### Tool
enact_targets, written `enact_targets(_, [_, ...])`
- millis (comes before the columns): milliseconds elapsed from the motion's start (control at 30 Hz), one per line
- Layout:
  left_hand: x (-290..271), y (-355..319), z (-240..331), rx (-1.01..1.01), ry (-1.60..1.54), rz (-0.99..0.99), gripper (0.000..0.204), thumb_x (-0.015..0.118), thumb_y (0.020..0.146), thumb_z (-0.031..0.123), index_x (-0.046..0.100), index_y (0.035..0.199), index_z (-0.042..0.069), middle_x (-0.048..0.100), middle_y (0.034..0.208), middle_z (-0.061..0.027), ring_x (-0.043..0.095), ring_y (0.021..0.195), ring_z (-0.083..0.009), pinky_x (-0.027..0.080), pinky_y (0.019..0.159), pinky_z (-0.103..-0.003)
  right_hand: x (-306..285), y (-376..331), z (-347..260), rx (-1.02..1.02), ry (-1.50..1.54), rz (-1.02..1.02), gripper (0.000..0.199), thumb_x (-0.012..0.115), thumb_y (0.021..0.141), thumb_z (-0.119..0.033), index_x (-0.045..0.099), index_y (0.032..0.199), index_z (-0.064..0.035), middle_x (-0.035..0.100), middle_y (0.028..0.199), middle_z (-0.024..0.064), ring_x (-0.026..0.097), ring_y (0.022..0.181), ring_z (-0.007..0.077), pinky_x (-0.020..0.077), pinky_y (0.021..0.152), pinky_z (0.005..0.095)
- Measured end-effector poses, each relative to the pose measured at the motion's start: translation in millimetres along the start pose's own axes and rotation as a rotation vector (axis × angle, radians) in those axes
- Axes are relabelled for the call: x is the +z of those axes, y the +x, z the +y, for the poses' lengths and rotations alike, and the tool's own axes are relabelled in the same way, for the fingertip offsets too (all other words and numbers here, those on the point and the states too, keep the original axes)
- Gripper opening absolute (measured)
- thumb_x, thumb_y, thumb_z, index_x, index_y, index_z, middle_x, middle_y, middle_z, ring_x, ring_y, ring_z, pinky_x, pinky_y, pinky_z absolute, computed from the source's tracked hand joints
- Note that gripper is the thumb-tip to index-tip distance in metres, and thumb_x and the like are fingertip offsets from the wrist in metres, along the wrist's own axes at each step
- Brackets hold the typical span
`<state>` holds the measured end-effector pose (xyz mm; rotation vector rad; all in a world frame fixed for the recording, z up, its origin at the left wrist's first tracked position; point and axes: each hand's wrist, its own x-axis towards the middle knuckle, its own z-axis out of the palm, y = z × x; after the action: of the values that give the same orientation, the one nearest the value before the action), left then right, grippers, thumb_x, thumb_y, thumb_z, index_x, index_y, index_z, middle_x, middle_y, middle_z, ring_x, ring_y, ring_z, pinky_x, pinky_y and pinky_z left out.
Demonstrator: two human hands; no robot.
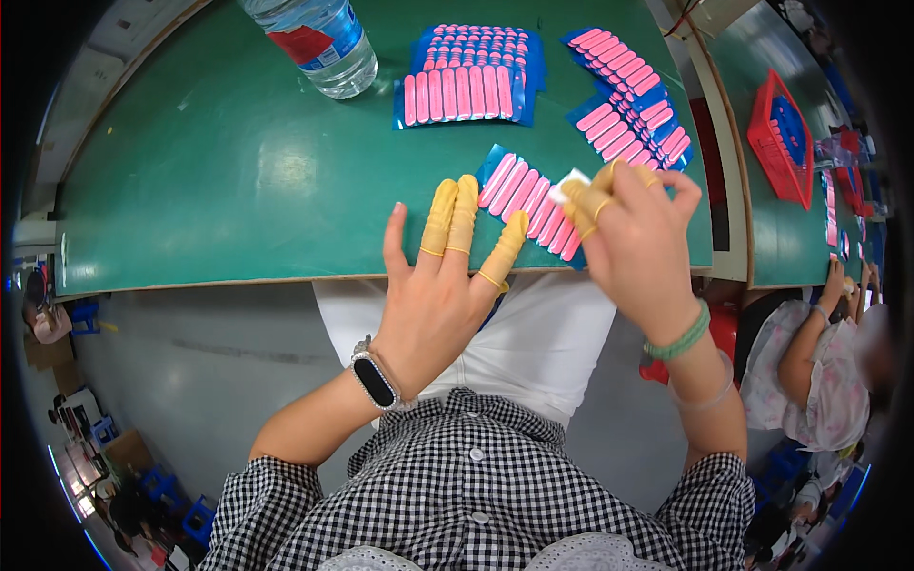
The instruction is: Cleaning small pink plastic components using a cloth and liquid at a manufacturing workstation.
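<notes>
On the green table in front of me lies a blue sheet (487, 165) bearing a row of pink rounded strips (523, 193). Yellow finger cots cover several of my fingertips. My left hand (436, 300) is open with its fingers stretched out; the thumb rests at the sheet's lower left edge and two covered fingers lie beside its left end. Over the sheet's right part, my right hand (638, 243) pinches a small white piece (573, 183), perhaps a folded wipe, close to the pink strips. The right fingers hide some of the sheet.
Stacked sheets with pink strips (466, 93) lie farther back, and another fanned pile (628, 90) sits at the back right. A water bottle (328, 52) stands at the back left. Right of a gap, another table holds a red basket (762, 133); a person in a patterned garment (809, 381) works there.
</notes>
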<state>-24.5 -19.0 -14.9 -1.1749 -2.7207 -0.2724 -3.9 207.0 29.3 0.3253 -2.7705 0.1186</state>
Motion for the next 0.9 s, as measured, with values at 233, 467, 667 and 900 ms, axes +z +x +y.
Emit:
enact_targets(233, [-1.3, 1.0, 1.2, -0.005, -0.033, 0.001, 0.078, 0.081, 0.080, 0.036, 0.051, 0.152, 0.025, 0.039, 0.158, -0.0270, 0.041, 0.146, -0.0366, 0.016, 0.117, -0.068, -5.5, -18.0, -15.0, -0.056, 0.059, -0.022, 0.012, 0.072, 0.082, -0.015, 0.075, 0.093, -0.0110, 0.059, 0.095, 0.0018, 0.060, 0.090, 0.0197, 0.0333, 0.095, 0.0474])
enact_targets(467, [2.1, 0.4, 0.5, -0.005, 0.029, -0.009, 0.077, 0.081, 0.080, 0.034, 0.052, 0.152, 0.030, 0.038, 0.159, -0.0272, 0.041, 0.146, -0.0369, 0.017, 0.117, -0.068, -4.1, -10.8, -6.8, -0.003, 0.021, 0.024, 0.010, 0.073, 0.084, -0.014, 0.077, 0.092, -0.0086, 0.059, 0.093, 0.0021, 0.059, 0.090, 0.0181, 0.0335, 0.095, 0.0465])
enact_targets(667, [-0.5, 2.1, 5.0, 0.011, 0.061, -0.011, 0.074, 0.080, 0.083, 0.034, 0.052, 0.151, 0.032, 0.039, 0.158, -0.0272, 0.040, 0.146, -0.0369, 0.019, 0.116, -0.068, -3.8, -8.8, 1.8, -0.011, 0.043, 0.013, 0.013, 0.072, 0.080, -0.014, 0.076, 0.092, -0.0082, 0.060, 0.093, 0.0021, 0.059, 0.091, 0.0184, 0.0341, 0.094, 0.0461])
enact_targets(900, [3.1, 3.0, 3.3, -0.005, 0.052, -0.013, 0.072, 0.079, 0.084, 0.034, 0.053, 0.151, 0.032, 0.040, 0.157, -0.0268, 0.040, 0.146, -0.0370, 0.019, 0.116, -0.068, -5.9, -19.6, -20.7, -0.078, 0.061, -0.006, 0.022, 0.072, 0.080, -0.013, 0.075, 0.101, -0.0098, 0.058, 0.091, 0.0020, 0.060, 0.091, 0.0205, 0.0337, 0.095, 0.0460])
